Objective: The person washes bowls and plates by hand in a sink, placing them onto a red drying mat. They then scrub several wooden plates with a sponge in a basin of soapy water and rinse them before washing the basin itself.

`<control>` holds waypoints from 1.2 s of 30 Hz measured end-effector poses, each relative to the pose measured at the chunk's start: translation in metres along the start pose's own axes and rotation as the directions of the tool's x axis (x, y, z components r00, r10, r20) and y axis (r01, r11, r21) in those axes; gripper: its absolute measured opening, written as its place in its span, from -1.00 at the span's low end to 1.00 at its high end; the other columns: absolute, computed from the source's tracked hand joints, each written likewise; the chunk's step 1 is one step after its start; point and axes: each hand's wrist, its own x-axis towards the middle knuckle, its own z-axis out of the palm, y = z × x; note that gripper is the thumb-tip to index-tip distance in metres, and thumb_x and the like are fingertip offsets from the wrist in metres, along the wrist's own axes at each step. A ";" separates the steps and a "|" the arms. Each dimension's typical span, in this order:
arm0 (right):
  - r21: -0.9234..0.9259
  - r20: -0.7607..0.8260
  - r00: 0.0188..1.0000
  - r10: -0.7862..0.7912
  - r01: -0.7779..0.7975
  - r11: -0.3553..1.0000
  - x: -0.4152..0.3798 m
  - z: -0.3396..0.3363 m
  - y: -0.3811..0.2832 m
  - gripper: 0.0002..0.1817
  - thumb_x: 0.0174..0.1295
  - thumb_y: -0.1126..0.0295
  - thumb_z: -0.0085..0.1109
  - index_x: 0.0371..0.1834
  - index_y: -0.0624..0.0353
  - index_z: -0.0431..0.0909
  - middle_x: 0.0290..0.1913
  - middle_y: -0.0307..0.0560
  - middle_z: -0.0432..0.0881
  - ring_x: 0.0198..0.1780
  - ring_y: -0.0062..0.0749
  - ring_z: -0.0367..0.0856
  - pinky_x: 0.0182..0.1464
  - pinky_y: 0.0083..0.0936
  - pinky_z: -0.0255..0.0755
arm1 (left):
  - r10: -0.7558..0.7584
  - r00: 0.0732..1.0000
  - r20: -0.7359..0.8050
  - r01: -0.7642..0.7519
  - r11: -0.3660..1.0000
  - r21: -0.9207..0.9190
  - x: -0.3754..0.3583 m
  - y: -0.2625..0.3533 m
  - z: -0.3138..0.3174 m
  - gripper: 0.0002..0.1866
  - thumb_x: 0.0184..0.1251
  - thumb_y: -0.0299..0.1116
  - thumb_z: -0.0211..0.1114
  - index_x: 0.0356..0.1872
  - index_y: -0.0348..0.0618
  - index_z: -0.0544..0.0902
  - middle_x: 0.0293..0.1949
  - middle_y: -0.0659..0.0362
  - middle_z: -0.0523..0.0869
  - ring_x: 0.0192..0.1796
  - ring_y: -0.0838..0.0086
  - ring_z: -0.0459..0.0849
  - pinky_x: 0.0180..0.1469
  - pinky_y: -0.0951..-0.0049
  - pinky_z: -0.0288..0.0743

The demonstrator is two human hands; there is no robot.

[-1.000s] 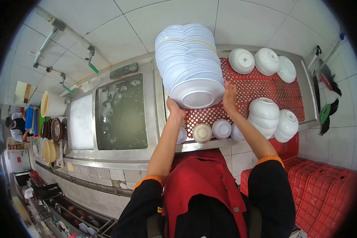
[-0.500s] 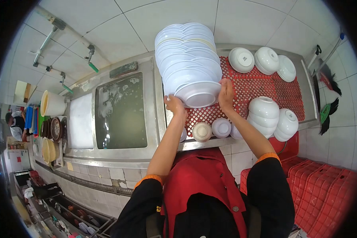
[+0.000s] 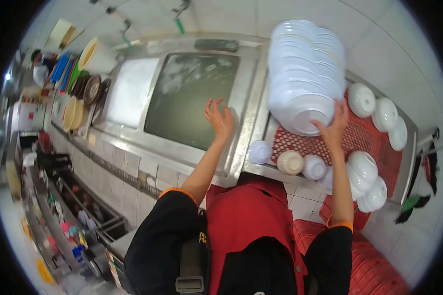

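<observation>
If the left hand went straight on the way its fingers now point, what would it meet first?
Probably the dark block on the sink's far edge, beyond the murky water, though how high the left hand is above the water is hard to judge.

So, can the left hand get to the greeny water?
Probably yes. The left hand looks empty, with its fingers apart, over the greeny water, and nothing shows in the way. I can't tell how far down the water is.
</observation>
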 end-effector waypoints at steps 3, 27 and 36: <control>-0.082 0.017 0.999 0.035 -0.033 0.996 0.003 -0.005 -0.021 0.10 -0.23 0.06 0.57 0.42 0.17 0.16 0.45 0.24 0.02 0.44 0.15 0.03 0.42 -0.03 -0.02 | -0.167 0.984 0.063 0.130 0.912 0.389 0.032 -0.100 -0.017 -0.51 0.15 -0.19 0.28 0.16 0.12 0.48 0.32 -0.17 0.22 0.37 -0.17 0.09 0.36 -0.11 0.02; 0.180 0.090 0.906 0.415 -0.424 0.888 0.003 0.131 -0.235 -0.40 0.19 0.57 0.15 0.33 0.17 0.23 0.41 0.06 0.17 0.18 -0.21 0.46 0.01 -0.37 0.49 | -0.228 0.242 0.943 -0.520 0.791 0.324 0.098 -0.348 0.014 -0.24 0.15 -0.09 0.21 0.36 -0.20 0.22 0.21 -0.25 0.45 0.25 -0.15 0.40 0.27 -0.02 0.27; 0.055 0.759 0.566 0.321 -0.548 0.835 -0.037 0.316 -0.287 -0.43 0.19 0.23 0.24 0.28 0.07 0.35 0.32 0.12 0.31 0.36 0.09 0.25 0.37 -0.16 0.18 | -0.073 0.591 0.803 -0.151 0.968 0.200 0.094 -0.322 0.003 -0.24 0.15 -0.16 0.18 0.33 -0.41 0.22 0.13 -0.28 0.52 0.12 -0.24 0.50 0.20 0.00 0.37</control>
